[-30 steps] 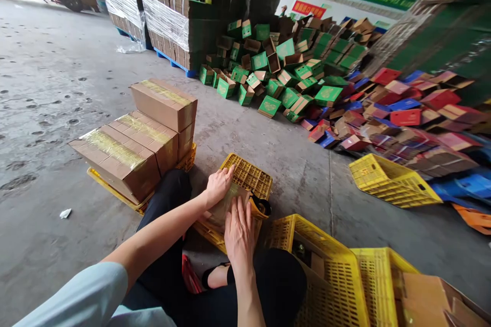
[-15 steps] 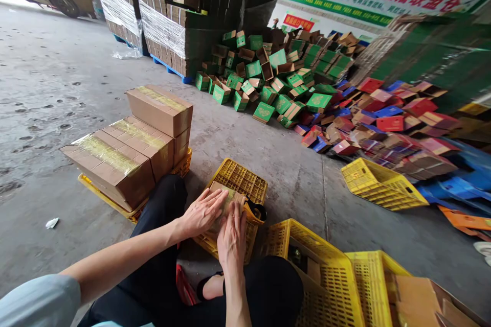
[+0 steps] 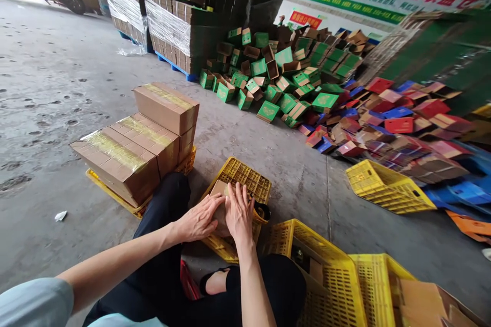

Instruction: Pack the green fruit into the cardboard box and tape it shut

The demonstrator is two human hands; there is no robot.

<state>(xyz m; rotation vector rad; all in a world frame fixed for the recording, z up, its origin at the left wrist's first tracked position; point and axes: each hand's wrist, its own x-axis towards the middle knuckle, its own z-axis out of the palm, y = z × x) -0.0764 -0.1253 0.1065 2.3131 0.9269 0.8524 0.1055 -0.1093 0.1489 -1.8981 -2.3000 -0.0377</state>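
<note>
A small brown cardboard box point(image 3: 219, 190) lies on an upturned yellow crate point(image 3: 249, 180) in front of my knees. My left hand point(image 3: 199, 219) rests flat on its near side, fingers stretched toward the right. My right hand point(image 3: 240, 212) lies flat on the box top with fingers spread, covering most of it. A tape dispenser point(image 3: 263, 210) sits at the crate's right edge, just beyond my right hand.
Three taped brown cartons point(image 3: 141, 138) are stacked on a flat yellow crate to the left. Yellow crates point(image 3: 326, 276) holding cardboard stand at lower right, another point(image 3: 387, 186) lies further right. Piles of green point(image 3: 284, 66) and red-blue boxes point(image 3: 395, 122) fill the back, before wrapped pallets point(image 3: 169, 25).
My right hand has slid forward over the box top. My left hand has drawn back toward me along the box's near side.
</note>
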